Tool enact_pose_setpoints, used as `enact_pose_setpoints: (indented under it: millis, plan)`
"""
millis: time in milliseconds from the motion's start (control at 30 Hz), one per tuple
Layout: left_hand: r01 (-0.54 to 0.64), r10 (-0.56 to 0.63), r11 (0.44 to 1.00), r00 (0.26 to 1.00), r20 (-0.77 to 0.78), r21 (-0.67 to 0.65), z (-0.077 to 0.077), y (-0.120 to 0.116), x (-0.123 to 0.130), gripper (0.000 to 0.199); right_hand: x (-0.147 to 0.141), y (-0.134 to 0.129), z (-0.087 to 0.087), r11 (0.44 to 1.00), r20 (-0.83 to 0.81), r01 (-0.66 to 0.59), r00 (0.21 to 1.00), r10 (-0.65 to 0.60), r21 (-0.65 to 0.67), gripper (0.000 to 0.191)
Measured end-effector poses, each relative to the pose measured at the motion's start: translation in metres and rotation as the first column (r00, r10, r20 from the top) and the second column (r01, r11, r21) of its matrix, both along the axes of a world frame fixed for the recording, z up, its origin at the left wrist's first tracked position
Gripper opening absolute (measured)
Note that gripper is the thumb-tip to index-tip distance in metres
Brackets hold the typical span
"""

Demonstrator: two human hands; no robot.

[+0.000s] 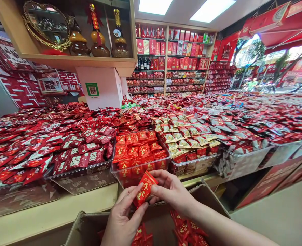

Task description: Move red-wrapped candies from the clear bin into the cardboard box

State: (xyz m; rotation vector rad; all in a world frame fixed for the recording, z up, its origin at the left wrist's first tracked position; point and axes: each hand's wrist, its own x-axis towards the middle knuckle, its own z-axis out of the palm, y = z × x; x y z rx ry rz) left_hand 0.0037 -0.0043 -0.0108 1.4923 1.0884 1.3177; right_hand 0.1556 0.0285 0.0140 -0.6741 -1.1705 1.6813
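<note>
Between both hands I hold one small red candy packet with gold lettering, tilted, above a cardboard box. My left hand pinches its lower left side between thumb and fingers. On its upper right side, my right hand grips it with the thumb in front and fingers behind. Below lies the open cardboard box, with several similar red packets inside; my hands and forearms hide part of it. Just beyond my hands stands a clear plastic bin of matching red packets laid in rows.
To the right is a bin of cream and gold packets. Dark red packets fill a bin on the left. A wooden cabinet with bottles overhangs the left side, above a white pillar. Stocked shelves stand behind.
</note>
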Motion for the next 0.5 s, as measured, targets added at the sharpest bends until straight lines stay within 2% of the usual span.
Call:
enact_pose_setpoints:
  millis: [100,200,267,300,333,400,467,500]
  plan:
    - [0.058,-0.024,0.985,0.978,0.206,-0.16,0.005,-0.002,0.003,0.053,0.0,0.002,-0.002,0.998,0.071,0.044,0.996,-0.046,0.035,0.034]
    - [0.139,-0.052,0.946,0.956,0.287,-0.293,0.012,0.0,0.002,0.043,0.002,0.001,-0.005,0.994,0.188,0.053,0.98,-0.07,0.094,0.029]
    - [0.124,-0.013,0.93,0.952,0.306,-0.345,0.012,0.002,0.001,0.036,0.004,-0.003,-0.007,0.952,0.307,0.131,0.927,-0.216,0.276,0.026]
    - [0.099,0.031,0.925,0.942,0.333,-0.366,0.012,0.003,0.0,0.036,0.004,-0.005,-0.007,0.889,0.356,0.161,0.874,-0.33,0.428,0.026]
    - [0.076,0.078,0.919,0.927,0.368,-0.387,0.011,0.004,0.0,0.038,0.003,-0.008,-0.008,0.789,0.38,0.15,0.813,-0.441,0.595,0.029]
    - [0.061,0.139,0.903,0.896,0.422,-0.426,0.009,0.005,0.001,0.038,-0.001,-0.012,-0.009,0.526,0.349,0.022,0.724,-0.595,0.85,0.04]
    - [0.087,0.127,0.896,0.889,0.44,-0.435,0.009,0.002,0.004,0.036,-0.006,-0.016,-0.01,0.278,0.279,-0.116,0.69,-0.668,0.954,0.041]
    - [0.1,0.107,0.898,0.894,0.434,-0.428,0.011,0.0,0.006,0.036,-0.009,-0.017,-0.01,0.178,0.235,-0.154,0.667,-0.707,0.972,0.035]
